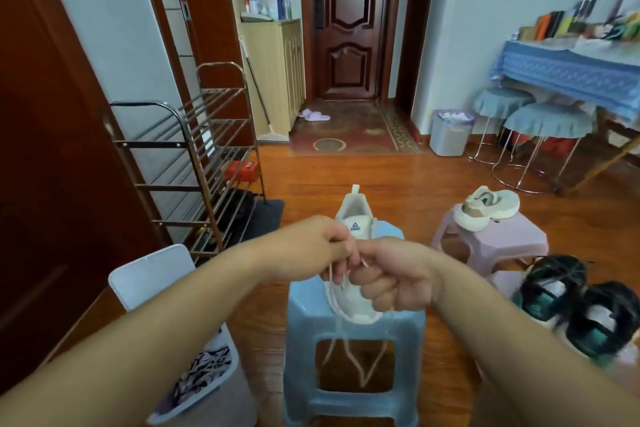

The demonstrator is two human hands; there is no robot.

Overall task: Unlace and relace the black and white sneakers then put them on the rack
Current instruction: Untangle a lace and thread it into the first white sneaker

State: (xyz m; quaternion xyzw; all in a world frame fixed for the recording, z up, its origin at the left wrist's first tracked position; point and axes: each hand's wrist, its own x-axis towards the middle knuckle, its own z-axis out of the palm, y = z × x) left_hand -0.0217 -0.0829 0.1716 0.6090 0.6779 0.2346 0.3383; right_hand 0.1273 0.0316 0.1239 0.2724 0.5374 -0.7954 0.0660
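On the blue stool (349,322), at the middle of the floor, lies one white sneaker (356,218), its heel pointing away from the person and its toe toward the stool's near edge. Both hands meet over the shoe's middle, touching each other: the left hand (311,246) is curled and pinches the lace (367,367), and the right hand (391,274) is fisted around the lace beside it. Loose lace ends spill over the stool's near edge and hang in loops in front of its opening.

Left of the blue stool stands one metal shoe rack (187,163) against the wall, its tiers mostly bare, with a red box (242,170) showing behind it. Between rack and stool the wooden floor (346,170) is open, and it runs open beyond the stool as far as the rug (346,132) at the door. Near-left of the stool sits one white bin (194,350) with its lid up.

Right of the blue stool stands one pink stool (498,246) carrying one cream sneaker (491,206). Nearer, right of the blue stool, is a pair of black and white sneakers (581,308), side by side on a second pale stool, only partly visible. Beyond the pink stool are two round covered stools (540,121), a table edge draped in a blue cloth (568,73), and one grey waste bin (450,132).
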